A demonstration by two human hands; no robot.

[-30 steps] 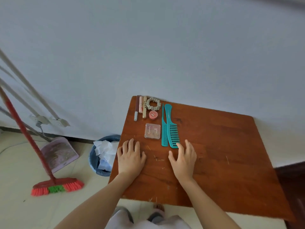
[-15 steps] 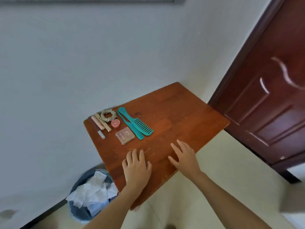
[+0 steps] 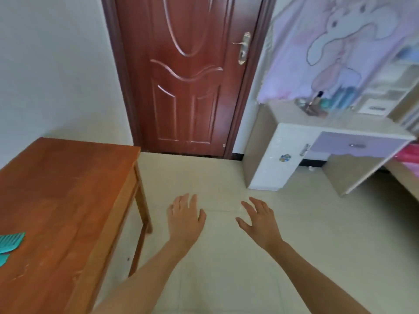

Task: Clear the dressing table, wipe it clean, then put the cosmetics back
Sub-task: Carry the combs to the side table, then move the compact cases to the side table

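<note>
The brown wooden table [image 3: 68,189] fills the left side. Only the tips of the two teal combs [image 3: 10,242] show at its left edge; the other cosmetics are out of frame. My left hand [image 3: 186,217] and my right hand [image 3: 258,220] hover over the tiled floor to the right of the table, palms down, fingers spread and straight, holding nothing. At the far right stands a white and beige dressing table [image 3: 317,123] with a few small items [image 3: 314,105] on top.
A dark red door [image 3: 188,71] stands shut straight ahead. A pink and purple cartoon cloth [image 3: 335,46] hangs over the dressing table, which has a purple drawer [image 3: 358,145]. Pale floor tiles [image 3: 226,268] lie between both tables.
The view has swung right, away from the wooden table toward the door and dressing table. Both hands have lifted off the tabletop and now hang over the floor.
</note>
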